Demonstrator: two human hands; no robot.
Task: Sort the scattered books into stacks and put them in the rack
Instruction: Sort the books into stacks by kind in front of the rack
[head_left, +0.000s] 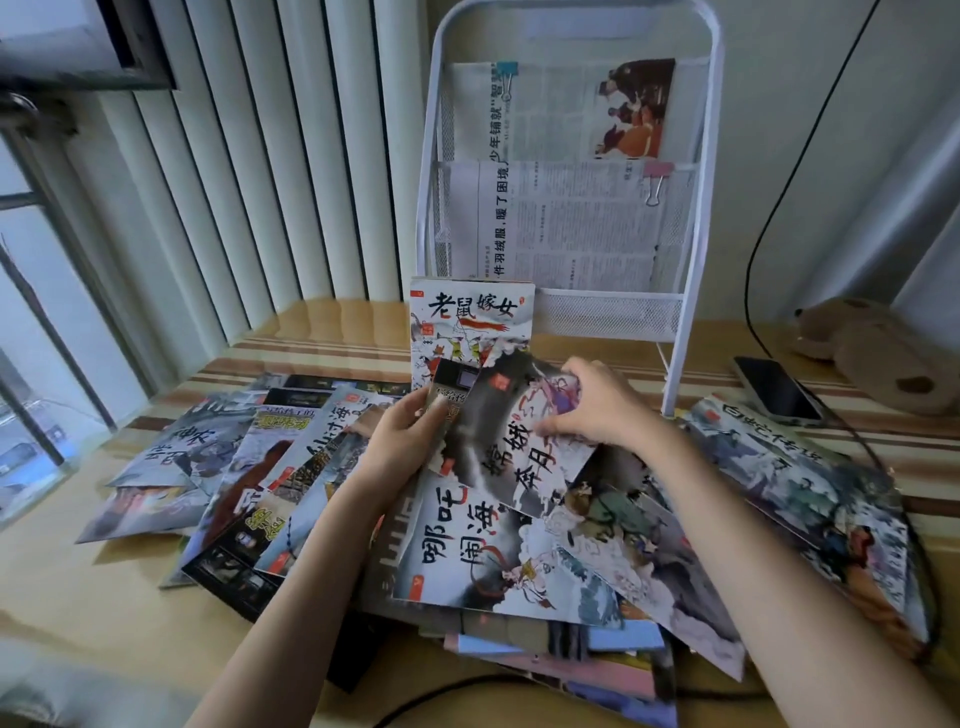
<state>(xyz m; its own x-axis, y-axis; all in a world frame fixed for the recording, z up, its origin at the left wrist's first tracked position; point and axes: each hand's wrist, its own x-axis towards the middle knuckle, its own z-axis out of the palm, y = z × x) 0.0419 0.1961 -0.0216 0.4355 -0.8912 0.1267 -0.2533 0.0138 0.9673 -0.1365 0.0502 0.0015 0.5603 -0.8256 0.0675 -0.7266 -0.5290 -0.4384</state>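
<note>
Left hand (410, 431) grips a fanned handful of picture books (470, 332); right hand (597, 405) pinches the dark-covered one (511, 447), tilted across them, white wire rack (613, 312) directly behind.

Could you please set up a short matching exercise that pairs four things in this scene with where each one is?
Things:
1. phone
2. pink binder clip
3. upright book
4. dark-covered book

Places:
A. on a newspaper in the white rack
B. held between the left hand and the right hand
C. flat on the table, right of the rack
D. standing in front of the rack's lowest basket

Pairs: 1-C, 2-A, 3-D, 4-B
</note>
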